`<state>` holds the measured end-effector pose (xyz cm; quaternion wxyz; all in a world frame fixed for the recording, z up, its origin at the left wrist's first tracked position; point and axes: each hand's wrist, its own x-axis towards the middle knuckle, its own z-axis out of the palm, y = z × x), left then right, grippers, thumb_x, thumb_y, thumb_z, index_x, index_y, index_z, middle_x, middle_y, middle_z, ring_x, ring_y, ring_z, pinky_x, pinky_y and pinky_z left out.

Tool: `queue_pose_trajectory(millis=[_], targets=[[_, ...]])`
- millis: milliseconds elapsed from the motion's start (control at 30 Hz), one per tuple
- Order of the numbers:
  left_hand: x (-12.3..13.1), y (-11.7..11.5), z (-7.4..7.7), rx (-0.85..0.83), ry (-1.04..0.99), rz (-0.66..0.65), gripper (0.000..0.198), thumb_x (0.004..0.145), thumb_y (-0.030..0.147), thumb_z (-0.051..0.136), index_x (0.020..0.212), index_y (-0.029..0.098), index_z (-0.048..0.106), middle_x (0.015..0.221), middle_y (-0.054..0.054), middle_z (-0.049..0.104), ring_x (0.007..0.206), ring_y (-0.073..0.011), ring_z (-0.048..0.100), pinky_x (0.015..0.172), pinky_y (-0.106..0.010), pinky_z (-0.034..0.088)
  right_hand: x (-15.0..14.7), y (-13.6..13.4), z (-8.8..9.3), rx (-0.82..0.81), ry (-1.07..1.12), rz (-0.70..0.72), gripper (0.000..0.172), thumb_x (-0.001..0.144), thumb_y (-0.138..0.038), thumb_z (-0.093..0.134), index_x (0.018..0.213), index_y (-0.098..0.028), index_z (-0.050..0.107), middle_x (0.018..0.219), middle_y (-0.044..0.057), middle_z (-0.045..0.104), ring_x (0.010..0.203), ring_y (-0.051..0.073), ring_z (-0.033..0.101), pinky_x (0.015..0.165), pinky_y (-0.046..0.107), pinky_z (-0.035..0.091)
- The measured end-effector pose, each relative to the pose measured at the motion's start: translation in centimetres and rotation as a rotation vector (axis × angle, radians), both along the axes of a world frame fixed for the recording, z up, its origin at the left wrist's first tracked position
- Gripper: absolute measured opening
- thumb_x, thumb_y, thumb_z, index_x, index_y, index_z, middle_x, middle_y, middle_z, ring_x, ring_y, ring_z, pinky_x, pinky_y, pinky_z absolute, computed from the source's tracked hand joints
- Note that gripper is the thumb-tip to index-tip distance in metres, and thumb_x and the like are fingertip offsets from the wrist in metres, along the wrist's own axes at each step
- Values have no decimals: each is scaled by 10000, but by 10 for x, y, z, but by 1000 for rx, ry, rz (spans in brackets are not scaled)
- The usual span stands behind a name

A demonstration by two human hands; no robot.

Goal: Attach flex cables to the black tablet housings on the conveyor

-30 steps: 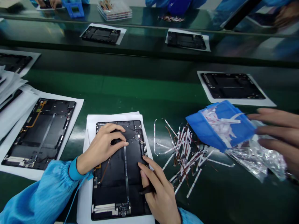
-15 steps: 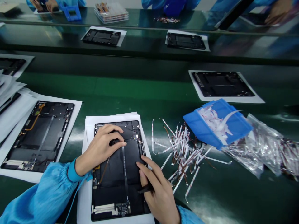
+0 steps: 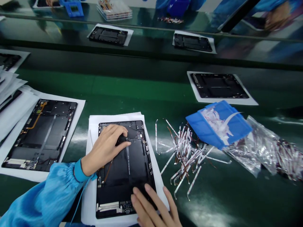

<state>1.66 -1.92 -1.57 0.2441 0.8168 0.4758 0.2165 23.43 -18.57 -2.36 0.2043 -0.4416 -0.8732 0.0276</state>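
A black tablet housing (image 3: pixel 115 179) lies on white paper sheets (image 3: pixel 88 201) in front of me. A pale flat ribbon cable runs down its middle; a small circuit board (image 3: pixel 126 206) sits at its lower edge. My left hand (image 3: pixel 110 140) rests over the upper part, fingers curled down and thumb stretched out, tips apart near the ribbon's top end. Nothing shows between them; the area under the palm is hidden. My right hand (image 3: pixel 155 208) hovers over the lower right corner, slightly blurred, its fingers spread. Its palm side is hidden.
Right of the housing lies a loose pile of thin strip cables (image 3: pixel 187 154). Beyond it are a blue bin (image 3: pixel 239 124) with white scraps and clear plastic bags (image 3: pixel 262 145). Another housing (image 3: pixel 44 135) lies left; one more (image 3: pixel 219 85) lies far right. Co-workers sit across the bench.
My right hand has moved down toward the lower right corner and its fingers have spread. The dark tool seen in it before no longer shows clearly. My left hand stays near the ribbon's top.
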Motion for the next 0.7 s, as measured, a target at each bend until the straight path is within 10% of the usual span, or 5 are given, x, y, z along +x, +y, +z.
queue_pose_trajectory(millis=[167, 700], targets=[[0, -2, -2, 14, 6, 6, 217, 902, 206, 684, 966, 232, 478, 1130, -22, 639, 1053, -233, 562, 890, -379, 416, -7, 9, 7, 20, -197, 122, 356, 1009, -171, 457, 1319, -213, 627, 1404, -45, 600, 1535, 292, 73, 1213, 635, -68], [0, -4, -2, 39, -16, 19, 228, 879, 203, 711, 938, 220, 491, 1076, -20, 658, 1034, -245, 575, 873, -379, 437, -45, 40, 8, -6, -89, -120, 372, 999, -129, 400, 1295, -167, 622, 1374, -15, 626, 1532, 230, 135, 1239, 577, -52]])
